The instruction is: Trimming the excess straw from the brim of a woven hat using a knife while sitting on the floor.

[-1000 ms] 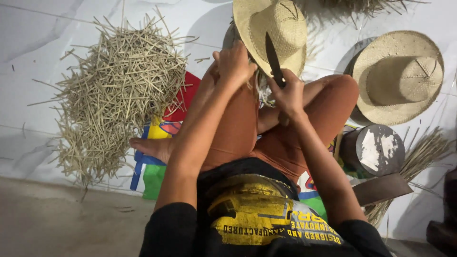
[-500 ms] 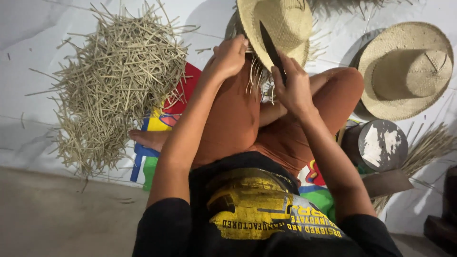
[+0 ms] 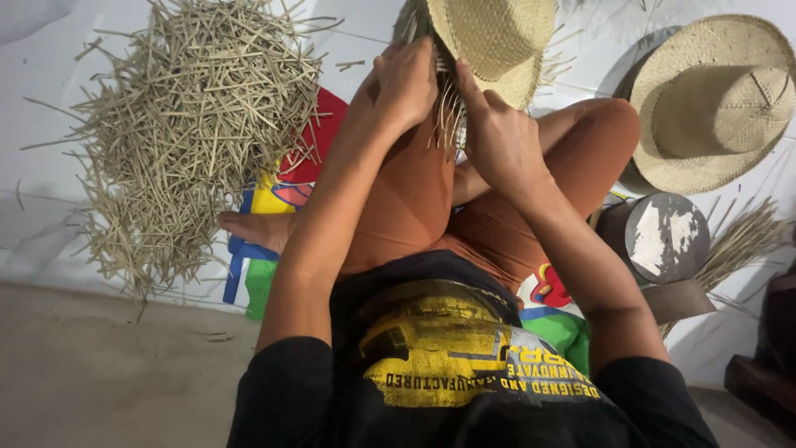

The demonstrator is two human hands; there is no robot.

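Observation:
An unfinished woven straw hat (image 3: 497,37) rests over my knees at the top centre, with loose strands (image 3: 448,120) hanging from its edge. My left hand (image 3: 406,79) grips the hat's left edge, fingers curled over the strands. My right hand (image 3: 497,137) holds the hat's underside next to it, thumb pointing up against the weave. Both hands nearly touch. I cannot see a blade in the right hand. I sit cross-legged in rust-coloured trousers.
A large pile of cut straw pieces (image 3: 199,124) lies on the left. A finished straw hat (image 3: 713,99) sits at the right, a round block with a white patch (image 3: 667,236) below it, and a straw bundle (image 3: 742,236) beside that. A colourful mat (image 3: 265,199) is under me.
A dark blade that stood up from my right hand against the hat is out of sight now. Both hands have closed in together on the hat's fringed edge.

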